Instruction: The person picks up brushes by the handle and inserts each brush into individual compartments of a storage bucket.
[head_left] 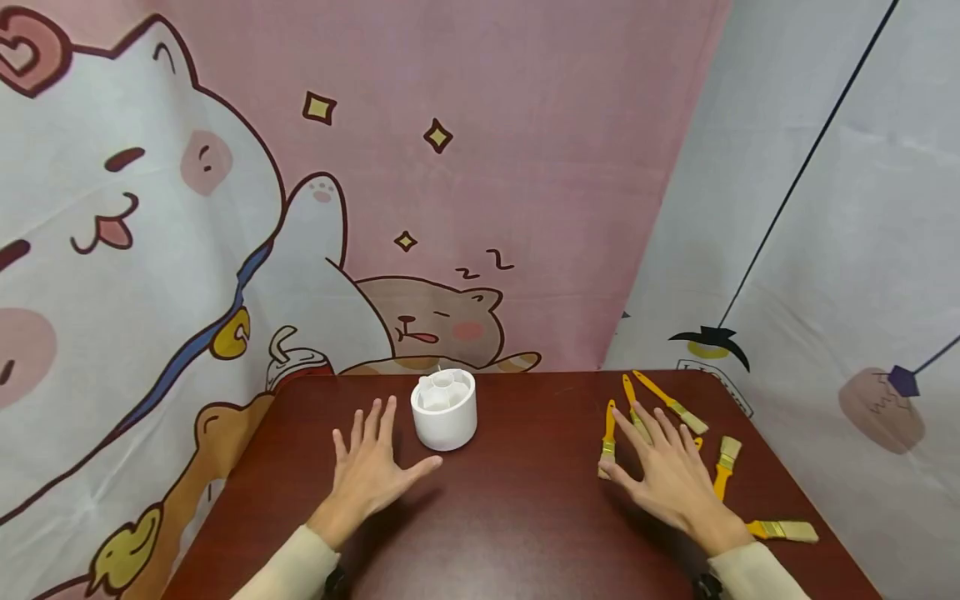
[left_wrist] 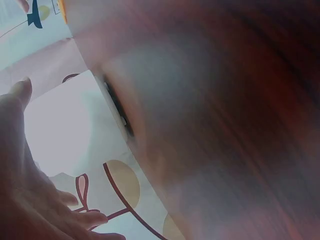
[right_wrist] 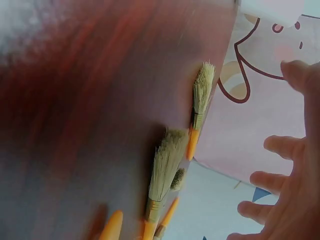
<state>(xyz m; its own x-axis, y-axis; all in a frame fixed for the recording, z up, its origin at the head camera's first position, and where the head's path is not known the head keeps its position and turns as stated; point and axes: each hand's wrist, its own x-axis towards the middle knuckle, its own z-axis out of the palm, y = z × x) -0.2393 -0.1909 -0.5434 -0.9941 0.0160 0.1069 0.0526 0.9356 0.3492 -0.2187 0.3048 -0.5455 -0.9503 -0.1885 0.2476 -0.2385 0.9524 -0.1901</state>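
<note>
In the head view, the right hand (head_left: pixel 667 471) hides most of one brush (head_left: pixel 699 442). The left wrist view cuts off the left hand (left_wrist: pixel 30 185) and blurs the table (left_wrist: pixel 240 120); the right crops the cup (right_wrist: pixel 275 7).

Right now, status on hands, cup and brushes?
Left hand spread, empty, beside the white cup. Right hand spread, empty, over the brushes, partly hiding some. Cup upright, no brushes inside. No object seen between cup and brushes.

- plain white pot (head_left: pixel 453 428) just beside the left fingers (head_left: pixel 387 421)
- brushes (head_left: pixel 783 531) around the right fingers (head_left: pixel 651 427): yellow-orange handles (head_left: pixel 652 387), beige bristles (head_left: pixel 692 422)
- reddish-brown wood-grain table (head_left: pixel 525 500) under 'em
- pink-and-white cartoon-cat backdrop (head_left: pixel 555 167) beyond the fingers
</note>
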